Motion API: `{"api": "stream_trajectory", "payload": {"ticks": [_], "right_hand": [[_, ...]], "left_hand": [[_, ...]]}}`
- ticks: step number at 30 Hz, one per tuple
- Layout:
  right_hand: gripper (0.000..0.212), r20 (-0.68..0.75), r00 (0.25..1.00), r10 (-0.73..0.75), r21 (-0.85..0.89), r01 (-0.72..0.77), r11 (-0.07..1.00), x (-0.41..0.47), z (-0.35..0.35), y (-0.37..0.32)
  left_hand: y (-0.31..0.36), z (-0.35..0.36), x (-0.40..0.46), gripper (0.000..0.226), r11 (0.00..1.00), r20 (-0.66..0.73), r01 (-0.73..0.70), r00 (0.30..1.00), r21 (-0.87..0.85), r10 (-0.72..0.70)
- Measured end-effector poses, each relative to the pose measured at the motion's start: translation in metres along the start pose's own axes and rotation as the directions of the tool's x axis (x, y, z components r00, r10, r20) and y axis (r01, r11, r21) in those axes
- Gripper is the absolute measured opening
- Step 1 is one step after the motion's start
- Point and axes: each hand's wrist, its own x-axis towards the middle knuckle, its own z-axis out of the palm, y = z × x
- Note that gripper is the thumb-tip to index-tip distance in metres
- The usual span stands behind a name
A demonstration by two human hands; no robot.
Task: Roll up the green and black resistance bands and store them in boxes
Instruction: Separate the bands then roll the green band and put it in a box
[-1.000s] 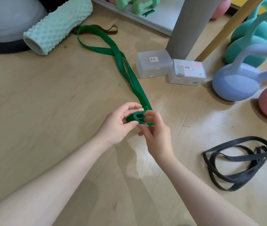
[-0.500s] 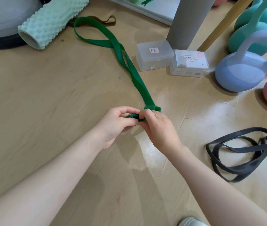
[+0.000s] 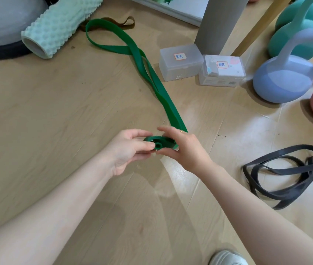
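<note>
A long green resistance band lies stretched across the wooden floor, its near end coiled into a small roll between my hands. My left hand pinches the roll's left side with thumb and fingers. My right hand holds the right side, thumb under it and fingers arched over the top. The black band lies in loose loops on the floor at the right, untouched. Two clear lidded boxes stand beyond the green band: the left box and the right box, each with a small label.
A mint foam roller and a grey dome lie at the far left. A grey post, a wooden leg, teal and lilac kettlebells and a pink ball crowd the far right. A shoe tip shows at the bottom.
The roll has grown a little as both hands turned it along the band. My right hand's fingers have lifted and spread over the top of the roll.
</note>
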Motion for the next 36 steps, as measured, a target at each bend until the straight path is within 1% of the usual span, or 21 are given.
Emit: {"api": "stream_trajectory", "payload": {"ticks": [2,5,7,9,12,15,17,19,20,21,22,23,24,26,27,28,30,33,34,36], "right_hand": [[0.042,0.004,0.998,-0.069,0.002,0.069,0.998,0.001,0.002,0.005],[0.033,-0.065,0.994,-0.083,0.019,0.085,0.996,0.0,0.007,0.005],[0.037,-0.108,0.991,-0.084,0.005,0.085,0.996,-0.002,0.01,0.003],[0.041,-0.137,0.984,-0.114,-0.031,0.111,0.993,-0.004,0.012,0.002],[0.04,-0.197,0.972,-0.128,-0.042,0.122,0.992,-0.002,0.018,-0.003],[0.029,-0.237,0.97,-0.05,0.072,0.069,0.995,0.001,0.023,-0.007],[0.021,-0.228,0.974,0.004,0.12,0.024,0.992,0.0,0.026,-0.008],[0.014,-0.199,0.973,0.119,0.189,-0.081,0.979,0.0,0.025,-0.012],[0.01,-0.168,0.961,0.22,0.281,-0.167,0.945,0.001,0.022,-0.014],[0.008,-0.117,0.937,0.33,0.416,-0.255,0.873,0.004,0.018,-0.016],[0.008,-0.037,0.908,0.418,0.566,-0.326,0.757,0.006,0.013,-0.017],[0.01,0.059,0.886,0.46,0.696,-0.367,0.617,0.007,0.008,-0.015],[0.014,0.147,0.88,0.451,0.791,-0.378,0.48,0.007,0.005,-0.012],[0.024,0.266,0.894,0.362,0.893,-0.37,0.257,0.003,0.004,-0.008],[0.029,0.312,0.896,0.317,0.91,-0.377,0.173,0.0,0.006,-0.008],[0.032,0.35,0.892,0.287,0.913,-0.394,0.11,-0.002,0.008,-0.009],[0.035,0.394,0.884,0.252,0.907,-0.418,0.047,-0.003,0.012,-0.01],[0.031,0.417,0.876,0.243,0.902,-0.431,0.006,-0.004,0.015,-0.013],[0.031,0.424,0.871,0.246,0.898,-0.439,0.004,-0.004,0.016,-0.012],[0.027,0.426,0.869,0.252,0.889,-0.454,0.064,-0.003,0.013,-0.01]], "left_hand": [[0.003,-0.005,0.0,0.028,1.0,0.03,-0.009,1.0,0.007,0.009],[0.007,-0.007,-0.001,0.024,0.998,0.024,-0.025,0.999,0.065,0.023],[0.009,-0.007,-0.002,0.023,0.993,0.004,-0.043,0.999,0.106,0.043],[0.011,-0.008,-0.002,0.022,0.995,0.0,-0.041,0.999,0.087,0.041],[0.012,-0.008,-0.002,0.018,0.998,-0.005,-0.037,0.999,0.045,0.038],[0.009,-0.007,0.0,0.019,0.999,-0.021,-0.053,0.998,-0.004,0.053],[0.007,-0.004,-0.001,0.024,0.998,-0.045,-0.055,0.997,-0.015,0.054],[0.003,-0.001,0.0,0.026,0.996,-0.067,-0.083,0.994,0.017,0.084],[0.002,0.0,-0.001,0.025,0.992,-0.074,-0.113,0.99,0.048,0.116],[0.001,0.001,-0.001,0.024,0.984,-0.076,-0.157,0.984,0.086,0.164],[0.001,0.0,-0.002,0.023,0.969,-0.067,-0.213,0.973,0.122,0.222],[0.001,0.0,-0.003,0.022,0.951,-0.048,-0.273,0.958,0.148,0.283],[0.001,0.0,-0.004,0.022,0.932,-0.023,-0.325,0.943,0.158,0.333],[0.0,0.002,-0.006,0.02,0.918,0.023,-0.382,0.924,0.107,0.381],[-0.002,0.005,-0.007,0.021,0.922,0.04,-0.384,0.923,0.047,0.383],[-0.004,0.009,-0.008,0.022,0.929,0.055,-0.369,0.927,-0.027,0.37],[-0.009,0.015,-0.008,0.022,0.931,0.078,-0.345,0.932,-0.118,0.355],[-0.012,0.018,-0.007,0.023,0.933,0.074,-0.342,0.933,-0.113,0.351],[-0.012,0.018,-0.006,0.024,0.936,0.07,-0.335,0.936,-0.112,0.344],[-0.013,0.015,-0.006,0.024,0.942,0.066,-0.321,0.942,-0.097,0.328]]}}
